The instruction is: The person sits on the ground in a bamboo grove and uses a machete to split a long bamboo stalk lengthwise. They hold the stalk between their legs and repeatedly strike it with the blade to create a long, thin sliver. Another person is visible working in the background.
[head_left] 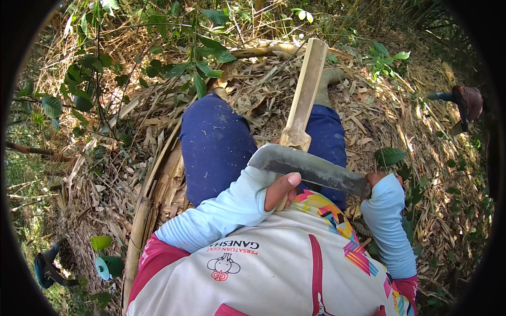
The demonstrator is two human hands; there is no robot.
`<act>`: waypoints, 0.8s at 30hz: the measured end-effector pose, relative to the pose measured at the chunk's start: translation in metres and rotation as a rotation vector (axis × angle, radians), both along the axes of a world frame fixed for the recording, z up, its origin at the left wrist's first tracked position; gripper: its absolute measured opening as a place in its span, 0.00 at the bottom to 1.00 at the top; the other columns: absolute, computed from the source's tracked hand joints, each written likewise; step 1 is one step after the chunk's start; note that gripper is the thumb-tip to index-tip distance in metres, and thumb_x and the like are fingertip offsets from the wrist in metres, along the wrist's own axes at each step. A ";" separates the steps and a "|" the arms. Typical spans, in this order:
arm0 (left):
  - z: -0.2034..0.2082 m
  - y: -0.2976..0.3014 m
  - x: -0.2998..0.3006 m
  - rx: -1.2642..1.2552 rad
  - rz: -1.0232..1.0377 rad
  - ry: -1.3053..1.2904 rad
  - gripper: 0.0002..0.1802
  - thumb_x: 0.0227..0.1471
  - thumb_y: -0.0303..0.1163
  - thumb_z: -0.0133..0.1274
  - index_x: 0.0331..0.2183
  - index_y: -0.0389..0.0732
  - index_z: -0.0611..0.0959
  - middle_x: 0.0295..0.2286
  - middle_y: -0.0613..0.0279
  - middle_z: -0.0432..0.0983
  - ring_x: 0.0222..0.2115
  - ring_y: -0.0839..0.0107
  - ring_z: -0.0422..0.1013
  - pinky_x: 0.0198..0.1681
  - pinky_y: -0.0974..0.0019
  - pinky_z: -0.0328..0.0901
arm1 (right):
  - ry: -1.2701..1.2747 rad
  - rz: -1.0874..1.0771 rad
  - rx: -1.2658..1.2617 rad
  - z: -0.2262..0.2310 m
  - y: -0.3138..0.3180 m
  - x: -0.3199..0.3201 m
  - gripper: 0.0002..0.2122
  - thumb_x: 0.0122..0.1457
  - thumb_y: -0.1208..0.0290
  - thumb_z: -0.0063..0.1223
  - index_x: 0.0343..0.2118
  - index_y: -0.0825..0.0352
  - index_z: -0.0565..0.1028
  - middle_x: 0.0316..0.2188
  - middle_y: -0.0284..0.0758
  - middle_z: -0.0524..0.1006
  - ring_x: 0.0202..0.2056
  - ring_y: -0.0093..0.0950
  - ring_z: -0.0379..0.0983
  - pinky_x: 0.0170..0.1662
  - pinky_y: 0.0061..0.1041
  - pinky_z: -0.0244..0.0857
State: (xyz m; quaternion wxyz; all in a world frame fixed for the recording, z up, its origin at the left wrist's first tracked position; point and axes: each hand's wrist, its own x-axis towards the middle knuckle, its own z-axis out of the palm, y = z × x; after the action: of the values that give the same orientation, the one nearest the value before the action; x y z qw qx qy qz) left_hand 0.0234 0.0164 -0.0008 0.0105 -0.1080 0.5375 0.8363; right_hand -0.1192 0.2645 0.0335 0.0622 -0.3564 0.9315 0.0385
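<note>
- While the left hand seems closed round the near part of the long, pale tan bamboo strip, its fingers are mostly hidden; only the thumb shows plainly.
- The right hand is clenched at the near end of the broad, dark-grey steel machete, its handle covered by the fist and sleeve.
- The strip slants away from the body beside the right leg, in dark blue cloth trousers, with the blade lying across it just on the near side of its raised node.
- The step in hand looks like trimming or shaving the strip. A low blade angle and short, light strokes should lift thin slivers; a steep angle would likely dig in.
- The left thumb sits right at the blade's nearer edge. Which edge is sharp I cannot tell, so tucking that thumb clear first would be wise.
- Bamboo grain tends to run and split, and the node will probably resist, so easing pressure there should help.
- Strokes are best aimed past the knees, toward the brown dry leaf litter, with the strip steadied so it cannot roll.
</note>
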 end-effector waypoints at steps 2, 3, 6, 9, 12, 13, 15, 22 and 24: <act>-0.003 0.002 0.000 -0.060 0.013 0.017 0.19 0.57 0.37 0.54 0.44 0.35 0.70 0.25 0.63 0.72 0.24 0.78 0.68 0.26 0.72 0.65 | 0.036 0.010 -0.007 -0.001 0.001 0.002 0.12 0.39 0.70 0.61 0.29 0.61 0.75 0.27 0.39 0.76 0.34 0.41 0.73 0.44 0.36 0.61; -0.003 0.002 -0.001 -0.077 0.009 0.014 0.17 0.58 0.36 0.52 0.44 0.35 0.71 0.25 0.63 0.72 0.23 0.77 0.68 0.26 0.71 0.65 | 0.023 -0.001 0.007 0.000 0.000 0.001 0.12 0.38 0.71 0.61 0.29 0.61 0.75 0.26 0.39 0.76 0.34 0.41 0.72 0.44 0.36 0.60; 0.001 0.005 -0.002 -0.102 0.017 -0.022 0.14 0.60 0.33 0.49 0.44 0.33 0.72 0.24 0.61 0.72 0.21 0.76 0.68 0.26 0.70 0.65 | 0.008 -0.018 0.023 0.000 0.000 0.001 0.12 0.38 0.72 0.61 0.29 0.61 0.74 0.26 0.39 0.75 0.33 0.41 0.72 0.44 0.37 0.60; 0.005 0.010 -0.003 -0.080 0.058 -0.096 0.14 0.59 0.32 0.50 0.43 0.34 0.71 0.24 0.61 0.72 0.20 0.76 0.68 0.23 0.72 0.65 | 0.032 -0.020 0.005 -0.003 0.003 0.001 0.12 0.38 0.73 0.60 0.29 0.61 0.74 0.26 0.39 0.74 0.33 0.41 0.71 0.43 0.37 0.60; 0.009 0.011 -0.002 -0.111 0.069 -0.148 0.14 0.59 0.32 0.50 0.43 0.34 0.70 0.25 0.61 0.72 0.19 0.77 0.68 0.22 0.72 0.64 | 0.044 -0.027 -0.007 -0.003 0.002 0.004 0.12 0.37 0.73 0.60 0.29 0.61 0.74 0.25 0.38 0.74 0.32 0.41 0.71 0.40 0.38 0.59; 0.007 0.011 -0.002 -0.135 0.061 -0.166 0.14 0.59 0.32 0.50 0.43 0.34 0.70 0.25 0.61 0.72 0.19 0.77 0.68 0.21 0.73 0.64 | 0.064 -0.017 -0.026 -0.002 0.000 0.006 0.13 0.36 0.73 0.60 0.29 0.61 0.74 0.24 0.37 0.74 0.30 0.40 0.71 0.39 0.39 0.58; 0.004 0.011 -0.003 -0.139 0.064 -0.175 0.16 0.58 0.34 0.52 0.44 0.35 0.70 0.25 0.62 0.72 0.19 0.78 0.67 0.21 0.73 0.63 | 0.085 -0.008 -0.042 -0.004 0.001 0.006 0.13 0.35 0.73 0.60 0.29 0.61 0.75 0.22 0.36 0.74 0.29 0.39 0.71 0.37 0.39 0.57; 0.003 0.012 -0.004 -0.081 0.135 -0.079 0.20 0.58 0.35 0.53 0.47 0.35 0.69 0.27 0.62 0.73 0.19 0.79 0.66 0.20 0.73 0.63 | 0.056 -0.011 -0.088 -0.006 -0.001 0.009 0.12 0.36 0.73 0.60 0.29 0.61 0.75 0.24 0.35 0.75 0.30 0.39 0.72 0.38 0.40 0.58; 0.002 0.008 -0.004 -0.102 0.100 -0.056 0.20 0.58 0.35 0.53 0.47 0.35 0.69 0.27 0.62 0.73 0.20 0.80 0.67 0.21 0.73 0.63 | 0.041 0.008 -0.127 -0.011 0.002 0.009 0.13 0.36 0.73 0.60 0.29 0.61 0.75 0.25 0.36 0.75 0.31 0.39 0.72 0.39 0.41 0.59</act>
State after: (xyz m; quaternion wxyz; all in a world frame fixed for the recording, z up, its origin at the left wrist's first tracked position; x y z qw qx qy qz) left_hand 0.0193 0.0246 0.0017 -0.0220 -0.1585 0.5728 0.8039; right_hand -0.1106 0.2665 0.0225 0.0201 -0.3625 0.9317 -0.0131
